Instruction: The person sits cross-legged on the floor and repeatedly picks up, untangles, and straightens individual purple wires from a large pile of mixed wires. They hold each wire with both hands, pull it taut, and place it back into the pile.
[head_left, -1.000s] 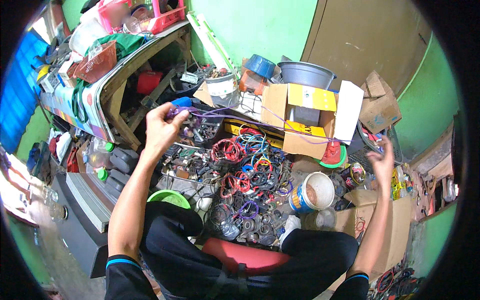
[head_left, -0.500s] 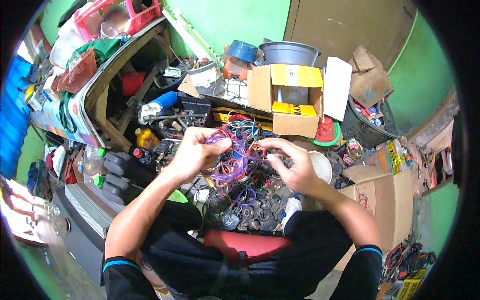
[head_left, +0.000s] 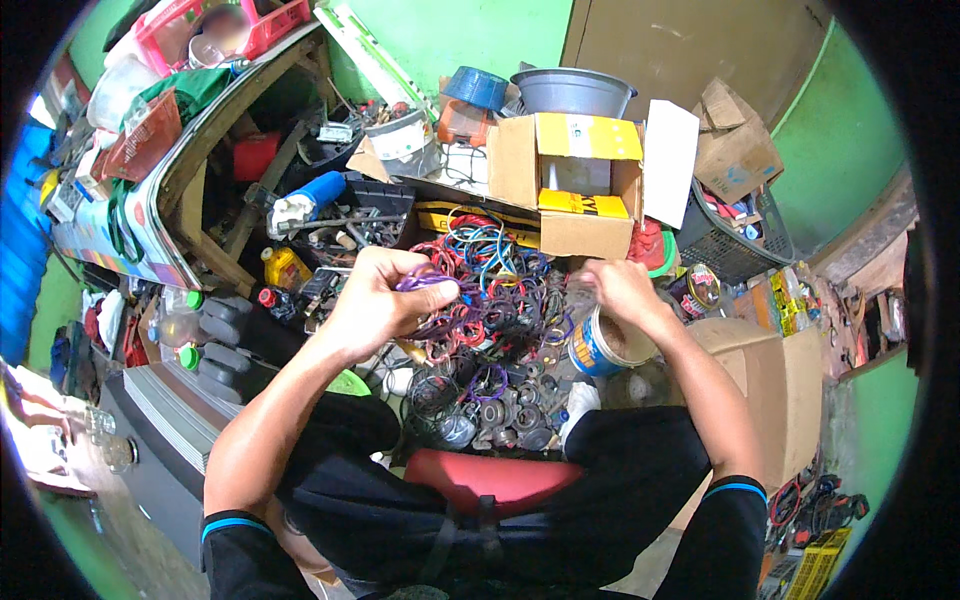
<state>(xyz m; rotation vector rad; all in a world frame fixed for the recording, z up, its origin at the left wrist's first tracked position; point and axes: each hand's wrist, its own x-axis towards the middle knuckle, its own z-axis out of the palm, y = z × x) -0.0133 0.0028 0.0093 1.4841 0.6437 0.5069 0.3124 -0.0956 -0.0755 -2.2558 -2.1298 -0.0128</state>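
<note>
Your left hand (head_left: 385, 305) pinches the purple wire (head_left: 440, 326), bunched by its thumb; your right hand (head_left: 622, 290) curls to the wire's right, whether holding any you cannot tell.

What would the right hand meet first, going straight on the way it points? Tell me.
The right hand points roughly left, so probably the purple wire bundle in the left hand; the tangled wires between look lower, though depth is unclear.

Two hands (head_left: 385, 305), one held purple wire bundle (head_left: 428, 273), one grey basin (head_left: 574, 94), two green caps (head_left: 189, 357)
</note>
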